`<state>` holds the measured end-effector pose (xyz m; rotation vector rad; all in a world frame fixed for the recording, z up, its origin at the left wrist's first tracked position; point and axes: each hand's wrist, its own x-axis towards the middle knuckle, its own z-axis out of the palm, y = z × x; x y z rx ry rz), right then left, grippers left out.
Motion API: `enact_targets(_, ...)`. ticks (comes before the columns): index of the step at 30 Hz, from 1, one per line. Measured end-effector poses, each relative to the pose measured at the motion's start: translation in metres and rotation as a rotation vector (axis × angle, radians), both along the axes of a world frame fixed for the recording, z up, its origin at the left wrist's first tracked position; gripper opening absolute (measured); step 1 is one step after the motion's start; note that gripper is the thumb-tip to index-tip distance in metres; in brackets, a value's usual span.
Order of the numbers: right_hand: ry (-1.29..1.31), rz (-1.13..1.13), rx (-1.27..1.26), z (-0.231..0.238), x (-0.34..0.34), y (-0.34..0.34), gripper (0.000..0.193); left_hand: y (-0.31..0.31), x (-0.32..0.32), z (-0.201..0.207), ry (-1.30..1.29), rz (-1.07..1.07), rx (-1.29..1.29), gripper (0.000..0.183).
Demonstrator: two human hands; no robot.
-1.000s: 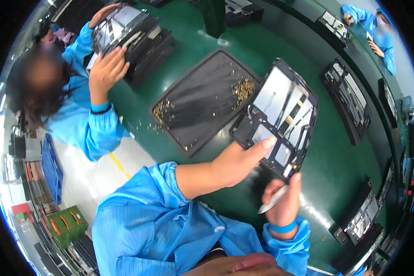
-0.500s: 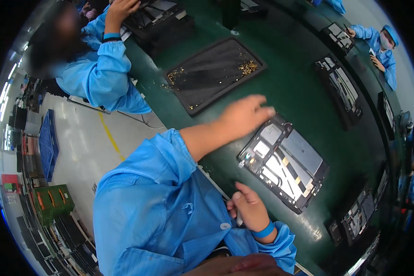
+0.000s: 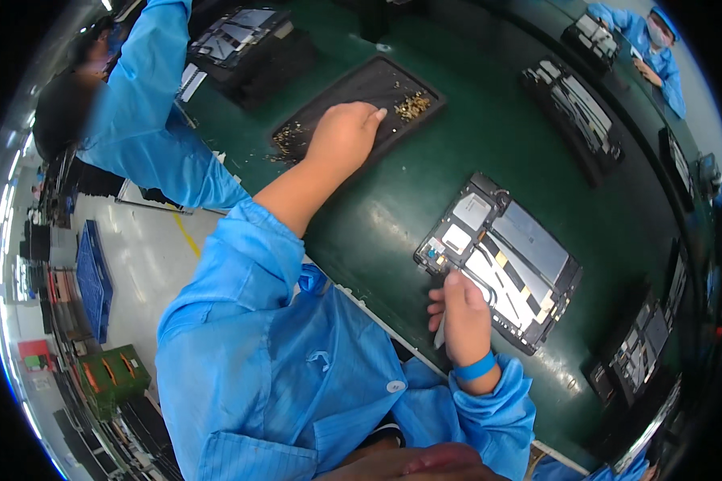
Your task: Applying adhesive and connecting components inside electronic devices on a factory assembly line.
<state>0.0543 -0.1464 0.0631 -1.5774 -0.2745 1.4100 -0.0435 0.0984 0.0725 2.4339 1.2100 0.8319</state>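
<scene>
My left hand [image 3: 346, 136] reaches over a dark shallow tray [image 3: 293, 122], thumb and fingertips drawn together near its middle. Anything between the fingertips is too small to make out. Loose gold-coloured small parts, seemingly screws [image 3: 413, 106], lie in a pile by the tray's right end, with others scattered at its left. My right hand [image 3: 465, 317], with a blue wristband, is curled at the near edge of an opened flat electronic device [image 3: 529, 244]. A slim light-grey tool [image 3: 440, 333] shows below its fingers; its working end is hidden. The device lies with its inner boards and black cables exposed.
On the green worktable [image 3: 377, 232], stacked opened devices [image 3: 573, 112] stand at the far right, with another stack [image 3: 630, 353] at the near right. A co-worker's blue sleeve [image 3: 148, 104] is beside a further stack [image 3: 237, 40] at the upper left. Another person [image 3: 650, 56] sits across.
My left hand has moved left and away from the device to over the tray. My right hand has moved up and right to the device's near edge. The co-worker's arm has shifted.
</scene>
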Motion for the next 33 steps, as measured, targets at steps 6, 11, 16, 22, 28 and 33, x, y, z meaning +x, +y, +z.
enact_targets(6, 0.084, -0.138, 0.074, -0.003, 0.015, 0.020, 0.042, -0.043, 0.009, 0.029, 0.144, -0.428, 0.318, 0.013)
enact_targets(11, 0.007, -0.082, 0.231, 0.027, 0.029, 0.019, 0.041, -0.069, 0.009, 0.030, 0.048, -0.611, 0.316, 0.014)
enact_targets(16, -0.180, 0.019, 0.237, 0.035, 0.034, 0.010, 0.034, -0.090, 0.008, 0.013, -0.060, -0.839, 0.400, 0.018)
enact_targets(22, 0.218, 0.003, -0.007, 0.010, 0.021, -0.026, 0.027, -0.122, 0.006, -0.015, 0.019, -0.935, 0.153, 0.022)
enact_targets(28, 0.272, -0.070, 0.025, 0.001, 0.022, -0.030, 0.026, -0.136, 0.009, -0.018, -0.012, -0.937, 0.039, 0.025)
enact_targets(33, 0.068, -0.426, 0.051, 0.012, 0.029, -0.020, 0.032, -0.128, 0.022, -0.026, 0.002, -0.788, 0.054, 0.022)
